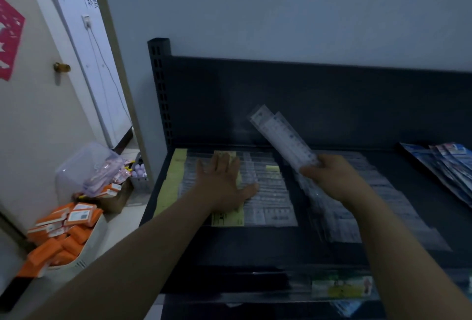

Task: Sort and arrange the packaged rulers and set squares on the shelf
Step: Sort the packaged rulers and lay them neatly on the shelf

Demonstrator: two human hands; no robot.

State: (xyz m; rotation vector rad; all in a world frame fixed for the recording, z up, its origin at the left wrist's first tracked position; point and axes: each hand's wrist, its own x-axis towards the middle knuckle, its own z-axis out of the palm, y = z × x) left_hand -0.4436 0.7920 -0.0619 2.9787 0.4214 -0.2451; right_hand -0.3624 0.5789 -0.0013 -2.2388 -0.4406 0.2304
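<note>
From the head camera we look down on a dark metal shelf [229,250] that stands against a pale wall. The left hand [224,182] lies flat with fingers straight and spread, pressing on a row of clear ruler packs [270,199]. These cover the left half of the shelf, and some of them show yellow backing cards.

The right hand [329,179] is over the middle of the shelf, fingers curled round the lower end of a few packaged rulers [283,138]. They slant up toward the shelf's back panel, clear of the packs below. We see at least two ends at the top, but we cannot tell the exact count.

Under that hand and on toward the right of the shelf lies a looser pile of clear packs [388,199], overlapping and askew. At the shelf's far right end we see blue packs [452,164] fanned at a slant.

Left of the shelf and lower down stand a carton of orange boxes [63,227] and a clear plastic tub [86,166]. A green-and-yellow label [342,287] sits on the shelf's front edge.
</note>
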